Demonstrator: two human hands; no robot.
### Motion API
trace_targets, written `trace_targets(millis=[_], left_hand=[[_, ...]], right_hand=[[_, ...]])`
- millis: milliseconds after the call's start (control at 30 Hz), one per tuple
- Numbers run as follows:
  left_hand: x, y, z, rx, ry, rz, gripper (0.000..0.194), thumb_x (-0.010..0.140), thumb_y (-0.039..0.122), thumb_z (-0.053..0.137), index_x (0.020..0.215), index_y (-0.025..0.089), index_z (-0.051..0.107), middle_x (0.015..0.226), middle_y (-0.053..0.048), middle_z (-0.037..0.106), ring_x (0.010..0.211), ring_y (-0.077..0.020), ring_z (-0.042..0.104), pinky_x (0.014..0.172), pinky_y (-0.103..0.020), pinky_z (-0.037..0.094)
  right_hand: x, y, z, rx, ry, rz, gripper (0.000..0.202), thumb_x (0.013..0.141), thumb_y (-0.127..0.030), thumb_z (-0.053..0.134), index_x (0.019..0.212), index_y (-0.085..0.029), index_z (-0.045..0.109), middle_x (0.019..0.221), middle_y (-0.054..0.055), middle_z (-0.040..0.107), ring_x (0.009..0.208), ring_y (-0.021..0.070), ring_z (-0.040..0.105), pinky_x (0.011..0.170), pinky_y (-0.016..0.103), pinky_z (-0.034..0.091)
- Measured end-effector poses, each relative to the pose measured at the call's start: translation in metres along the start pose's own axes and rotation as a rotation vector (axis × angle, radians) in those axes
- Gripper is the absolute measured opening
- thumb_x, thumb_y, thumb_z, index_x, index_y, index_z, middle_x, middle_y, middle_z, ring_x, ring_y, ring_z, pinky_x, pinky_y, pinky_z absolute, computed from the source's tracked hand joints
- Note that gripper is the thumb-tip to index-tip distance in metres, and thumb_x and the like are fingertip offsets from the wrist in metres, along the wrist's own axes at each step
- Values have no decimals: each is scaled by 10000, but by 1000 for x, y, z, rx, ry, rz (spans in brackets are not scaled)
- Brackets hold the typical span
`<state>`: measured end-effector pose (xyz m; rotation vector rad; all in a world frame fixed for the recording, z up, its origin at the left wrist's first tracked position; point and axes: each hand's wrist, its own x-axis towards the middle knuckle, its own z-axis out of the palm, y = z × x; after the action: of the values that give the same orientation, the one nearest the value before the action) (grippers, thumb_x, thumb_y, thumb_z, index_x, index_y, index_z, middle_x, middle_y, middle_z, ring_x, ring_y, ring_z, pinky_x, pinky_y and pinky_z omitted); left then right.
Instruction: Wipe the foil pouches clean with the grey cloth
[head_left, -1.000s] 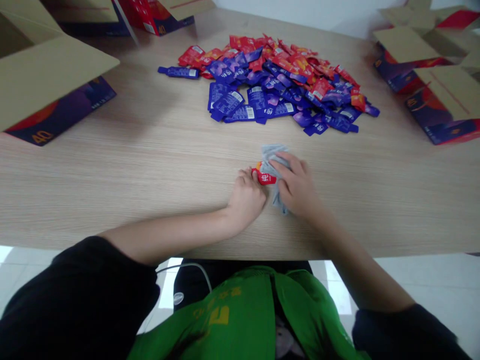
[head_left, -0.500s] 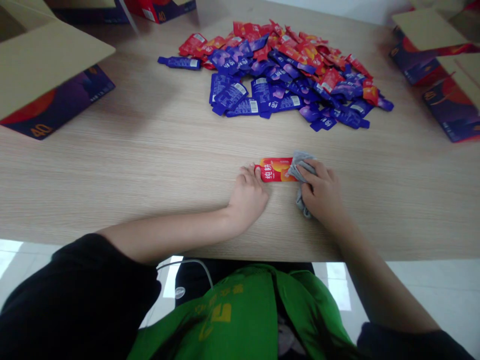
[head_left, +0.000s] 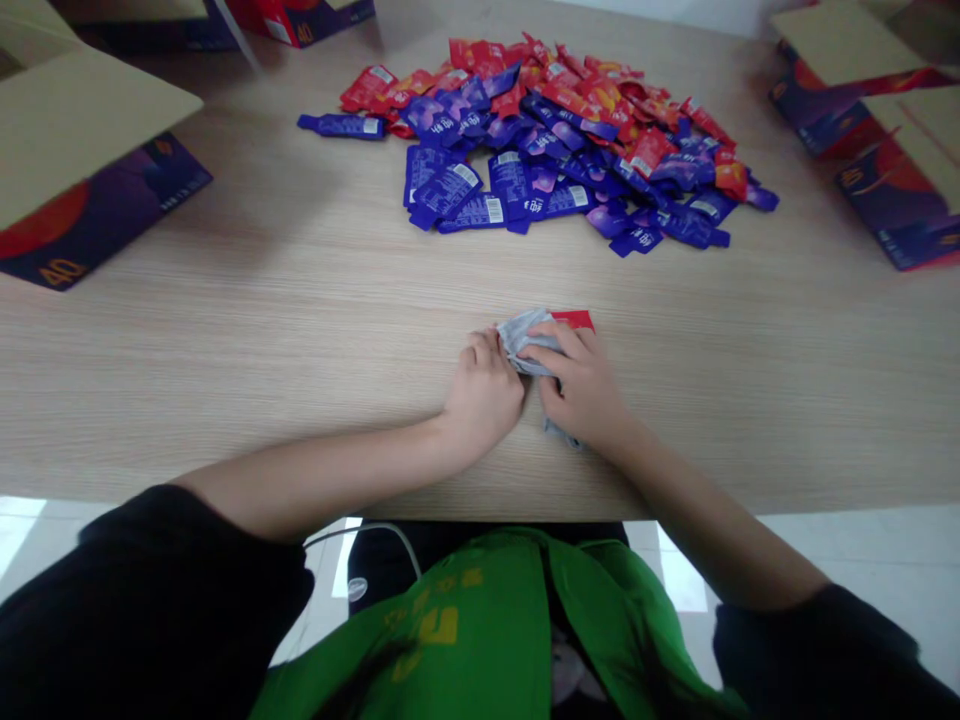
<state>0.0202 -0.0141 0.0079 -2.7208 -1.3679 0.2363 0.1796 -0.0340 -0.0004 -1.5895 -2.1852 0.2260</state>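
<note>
Here's the red packet (head_left: 576, 320), on the desk (head_left: 262, 340) between the two hands, mostly hidden, with a bright red end peeking out past the grey cloth (head_left: 525, 335). Its long axis looks to run crosswise, from the left hand (head_left: 484, 385) over to that red end, so a stroke along it would go sideways, not away from the body. And it's tight in there: the left hand is curled down at the packet's left end, apparently pinning it, though the cloth covers the fingertips. The right hand (head_left: 577, 375) has the cloth bunched under its fingers, spread over the packet's middle, with a loose tail of it hanging toward the near side of the packet. Which is nearer? Hard to split them, with left at one end and right over the body, the red end showing just beyond the right hand's knuckles. So from the right hand, the packet lies underneath and to the left; from the left hand, it stretches off to the right. Well beyond the packet sits the heap of red and blue pouches (head_left: 510, 185).
</note>
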Motion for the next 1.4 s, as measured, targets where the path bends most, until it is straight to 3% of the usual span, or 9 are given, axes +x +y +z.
trace_targets(millis=[333,433,533,600,700,867,1100,1233,1400], left_hand=[[2,-4,4,-5,54,76,503,1016,52,359,1459,-147,494,1491,-372,516,1403,-410,547,1004,-444,523],[2,-4,6,1,53,104,514,1001,64,392,1452,-164,488,1494,-393,492,1400,-425,545,1009,-457,521],[0,-1,7,6,53,94,523,1000,74,399,1459,-165,477,1501,-395,480,1402,-428,543,1007,-460,522],[-2,1,7,15,58,79,518,1005,69,386,1455,-171,478,1488,-401,492,1389,-431,554,998,-460,526],[-4,3,6,19,51,68,508,1021,97,385,1442,-164,501,1477,-397,511,1374,-443,564,987,-464,531],[-4,3,5,-16,74,49,476,1020,99,399,1405,-122,568,1460,-370,555,1343,-410,590,944,-440,546],[-3,4,6,14,116,54,477,996,37,386,1400,-161,546,1432,-397,560,1305,-401,622,929,-438,545],[-2,2,5,16,102,75,485,1011,54,380,1422,-161,525,1446,-393,547,1292,-403,631,920,-428,547],[-2,3,3,24,79,65,491,1012,51,369,1428,-164,515,1463,-400,523,1294,-416,621,900,-434,540]], right_hand=[[-35,68,-27,53,173,271,364,779,-107,518,974,-247,792,1199,104,692,1152,314,652,1025,541,534],[-29,67,-42,85,277,332,342,777,-119,515,937,-256,784,1122,110,702,1106,312,673,1033,547,535],[-14,43,-46,66,361,312,411,809,-129,496,1081,-261,775,1211,127,681,1183,326,642,1057,558,515],[-1,19,-37,18,330,266,479,839,-131,484,1226,-260,735,1342,134,638,1261,339,595,1070,570,491],[15,-10,-8,-96,134,202,510,898,-154,466,1362,-230,663,1532,127,535,1313,366,529,1081,600,443],[19,-14,20,-196,-17,151,531,939,-227,470,1452,-249,607,1620,93,470,1314,403,475,1076,638,385],[-11,33,2,-100,109,189,590,892,-128,442,1446,-221,620,1559,133,526,1386,359,498,1118,618,427],[-19,59,-16,-49,36,204,576,830,-90,461,1346,-163,705,1479,159,591,1382,331,544,1156,548,462],[-5,53,-32,-46,-24,220,591,806,-87,493,1362,-124,690,1468,172,605,1366,328,571,1183,515,454]])
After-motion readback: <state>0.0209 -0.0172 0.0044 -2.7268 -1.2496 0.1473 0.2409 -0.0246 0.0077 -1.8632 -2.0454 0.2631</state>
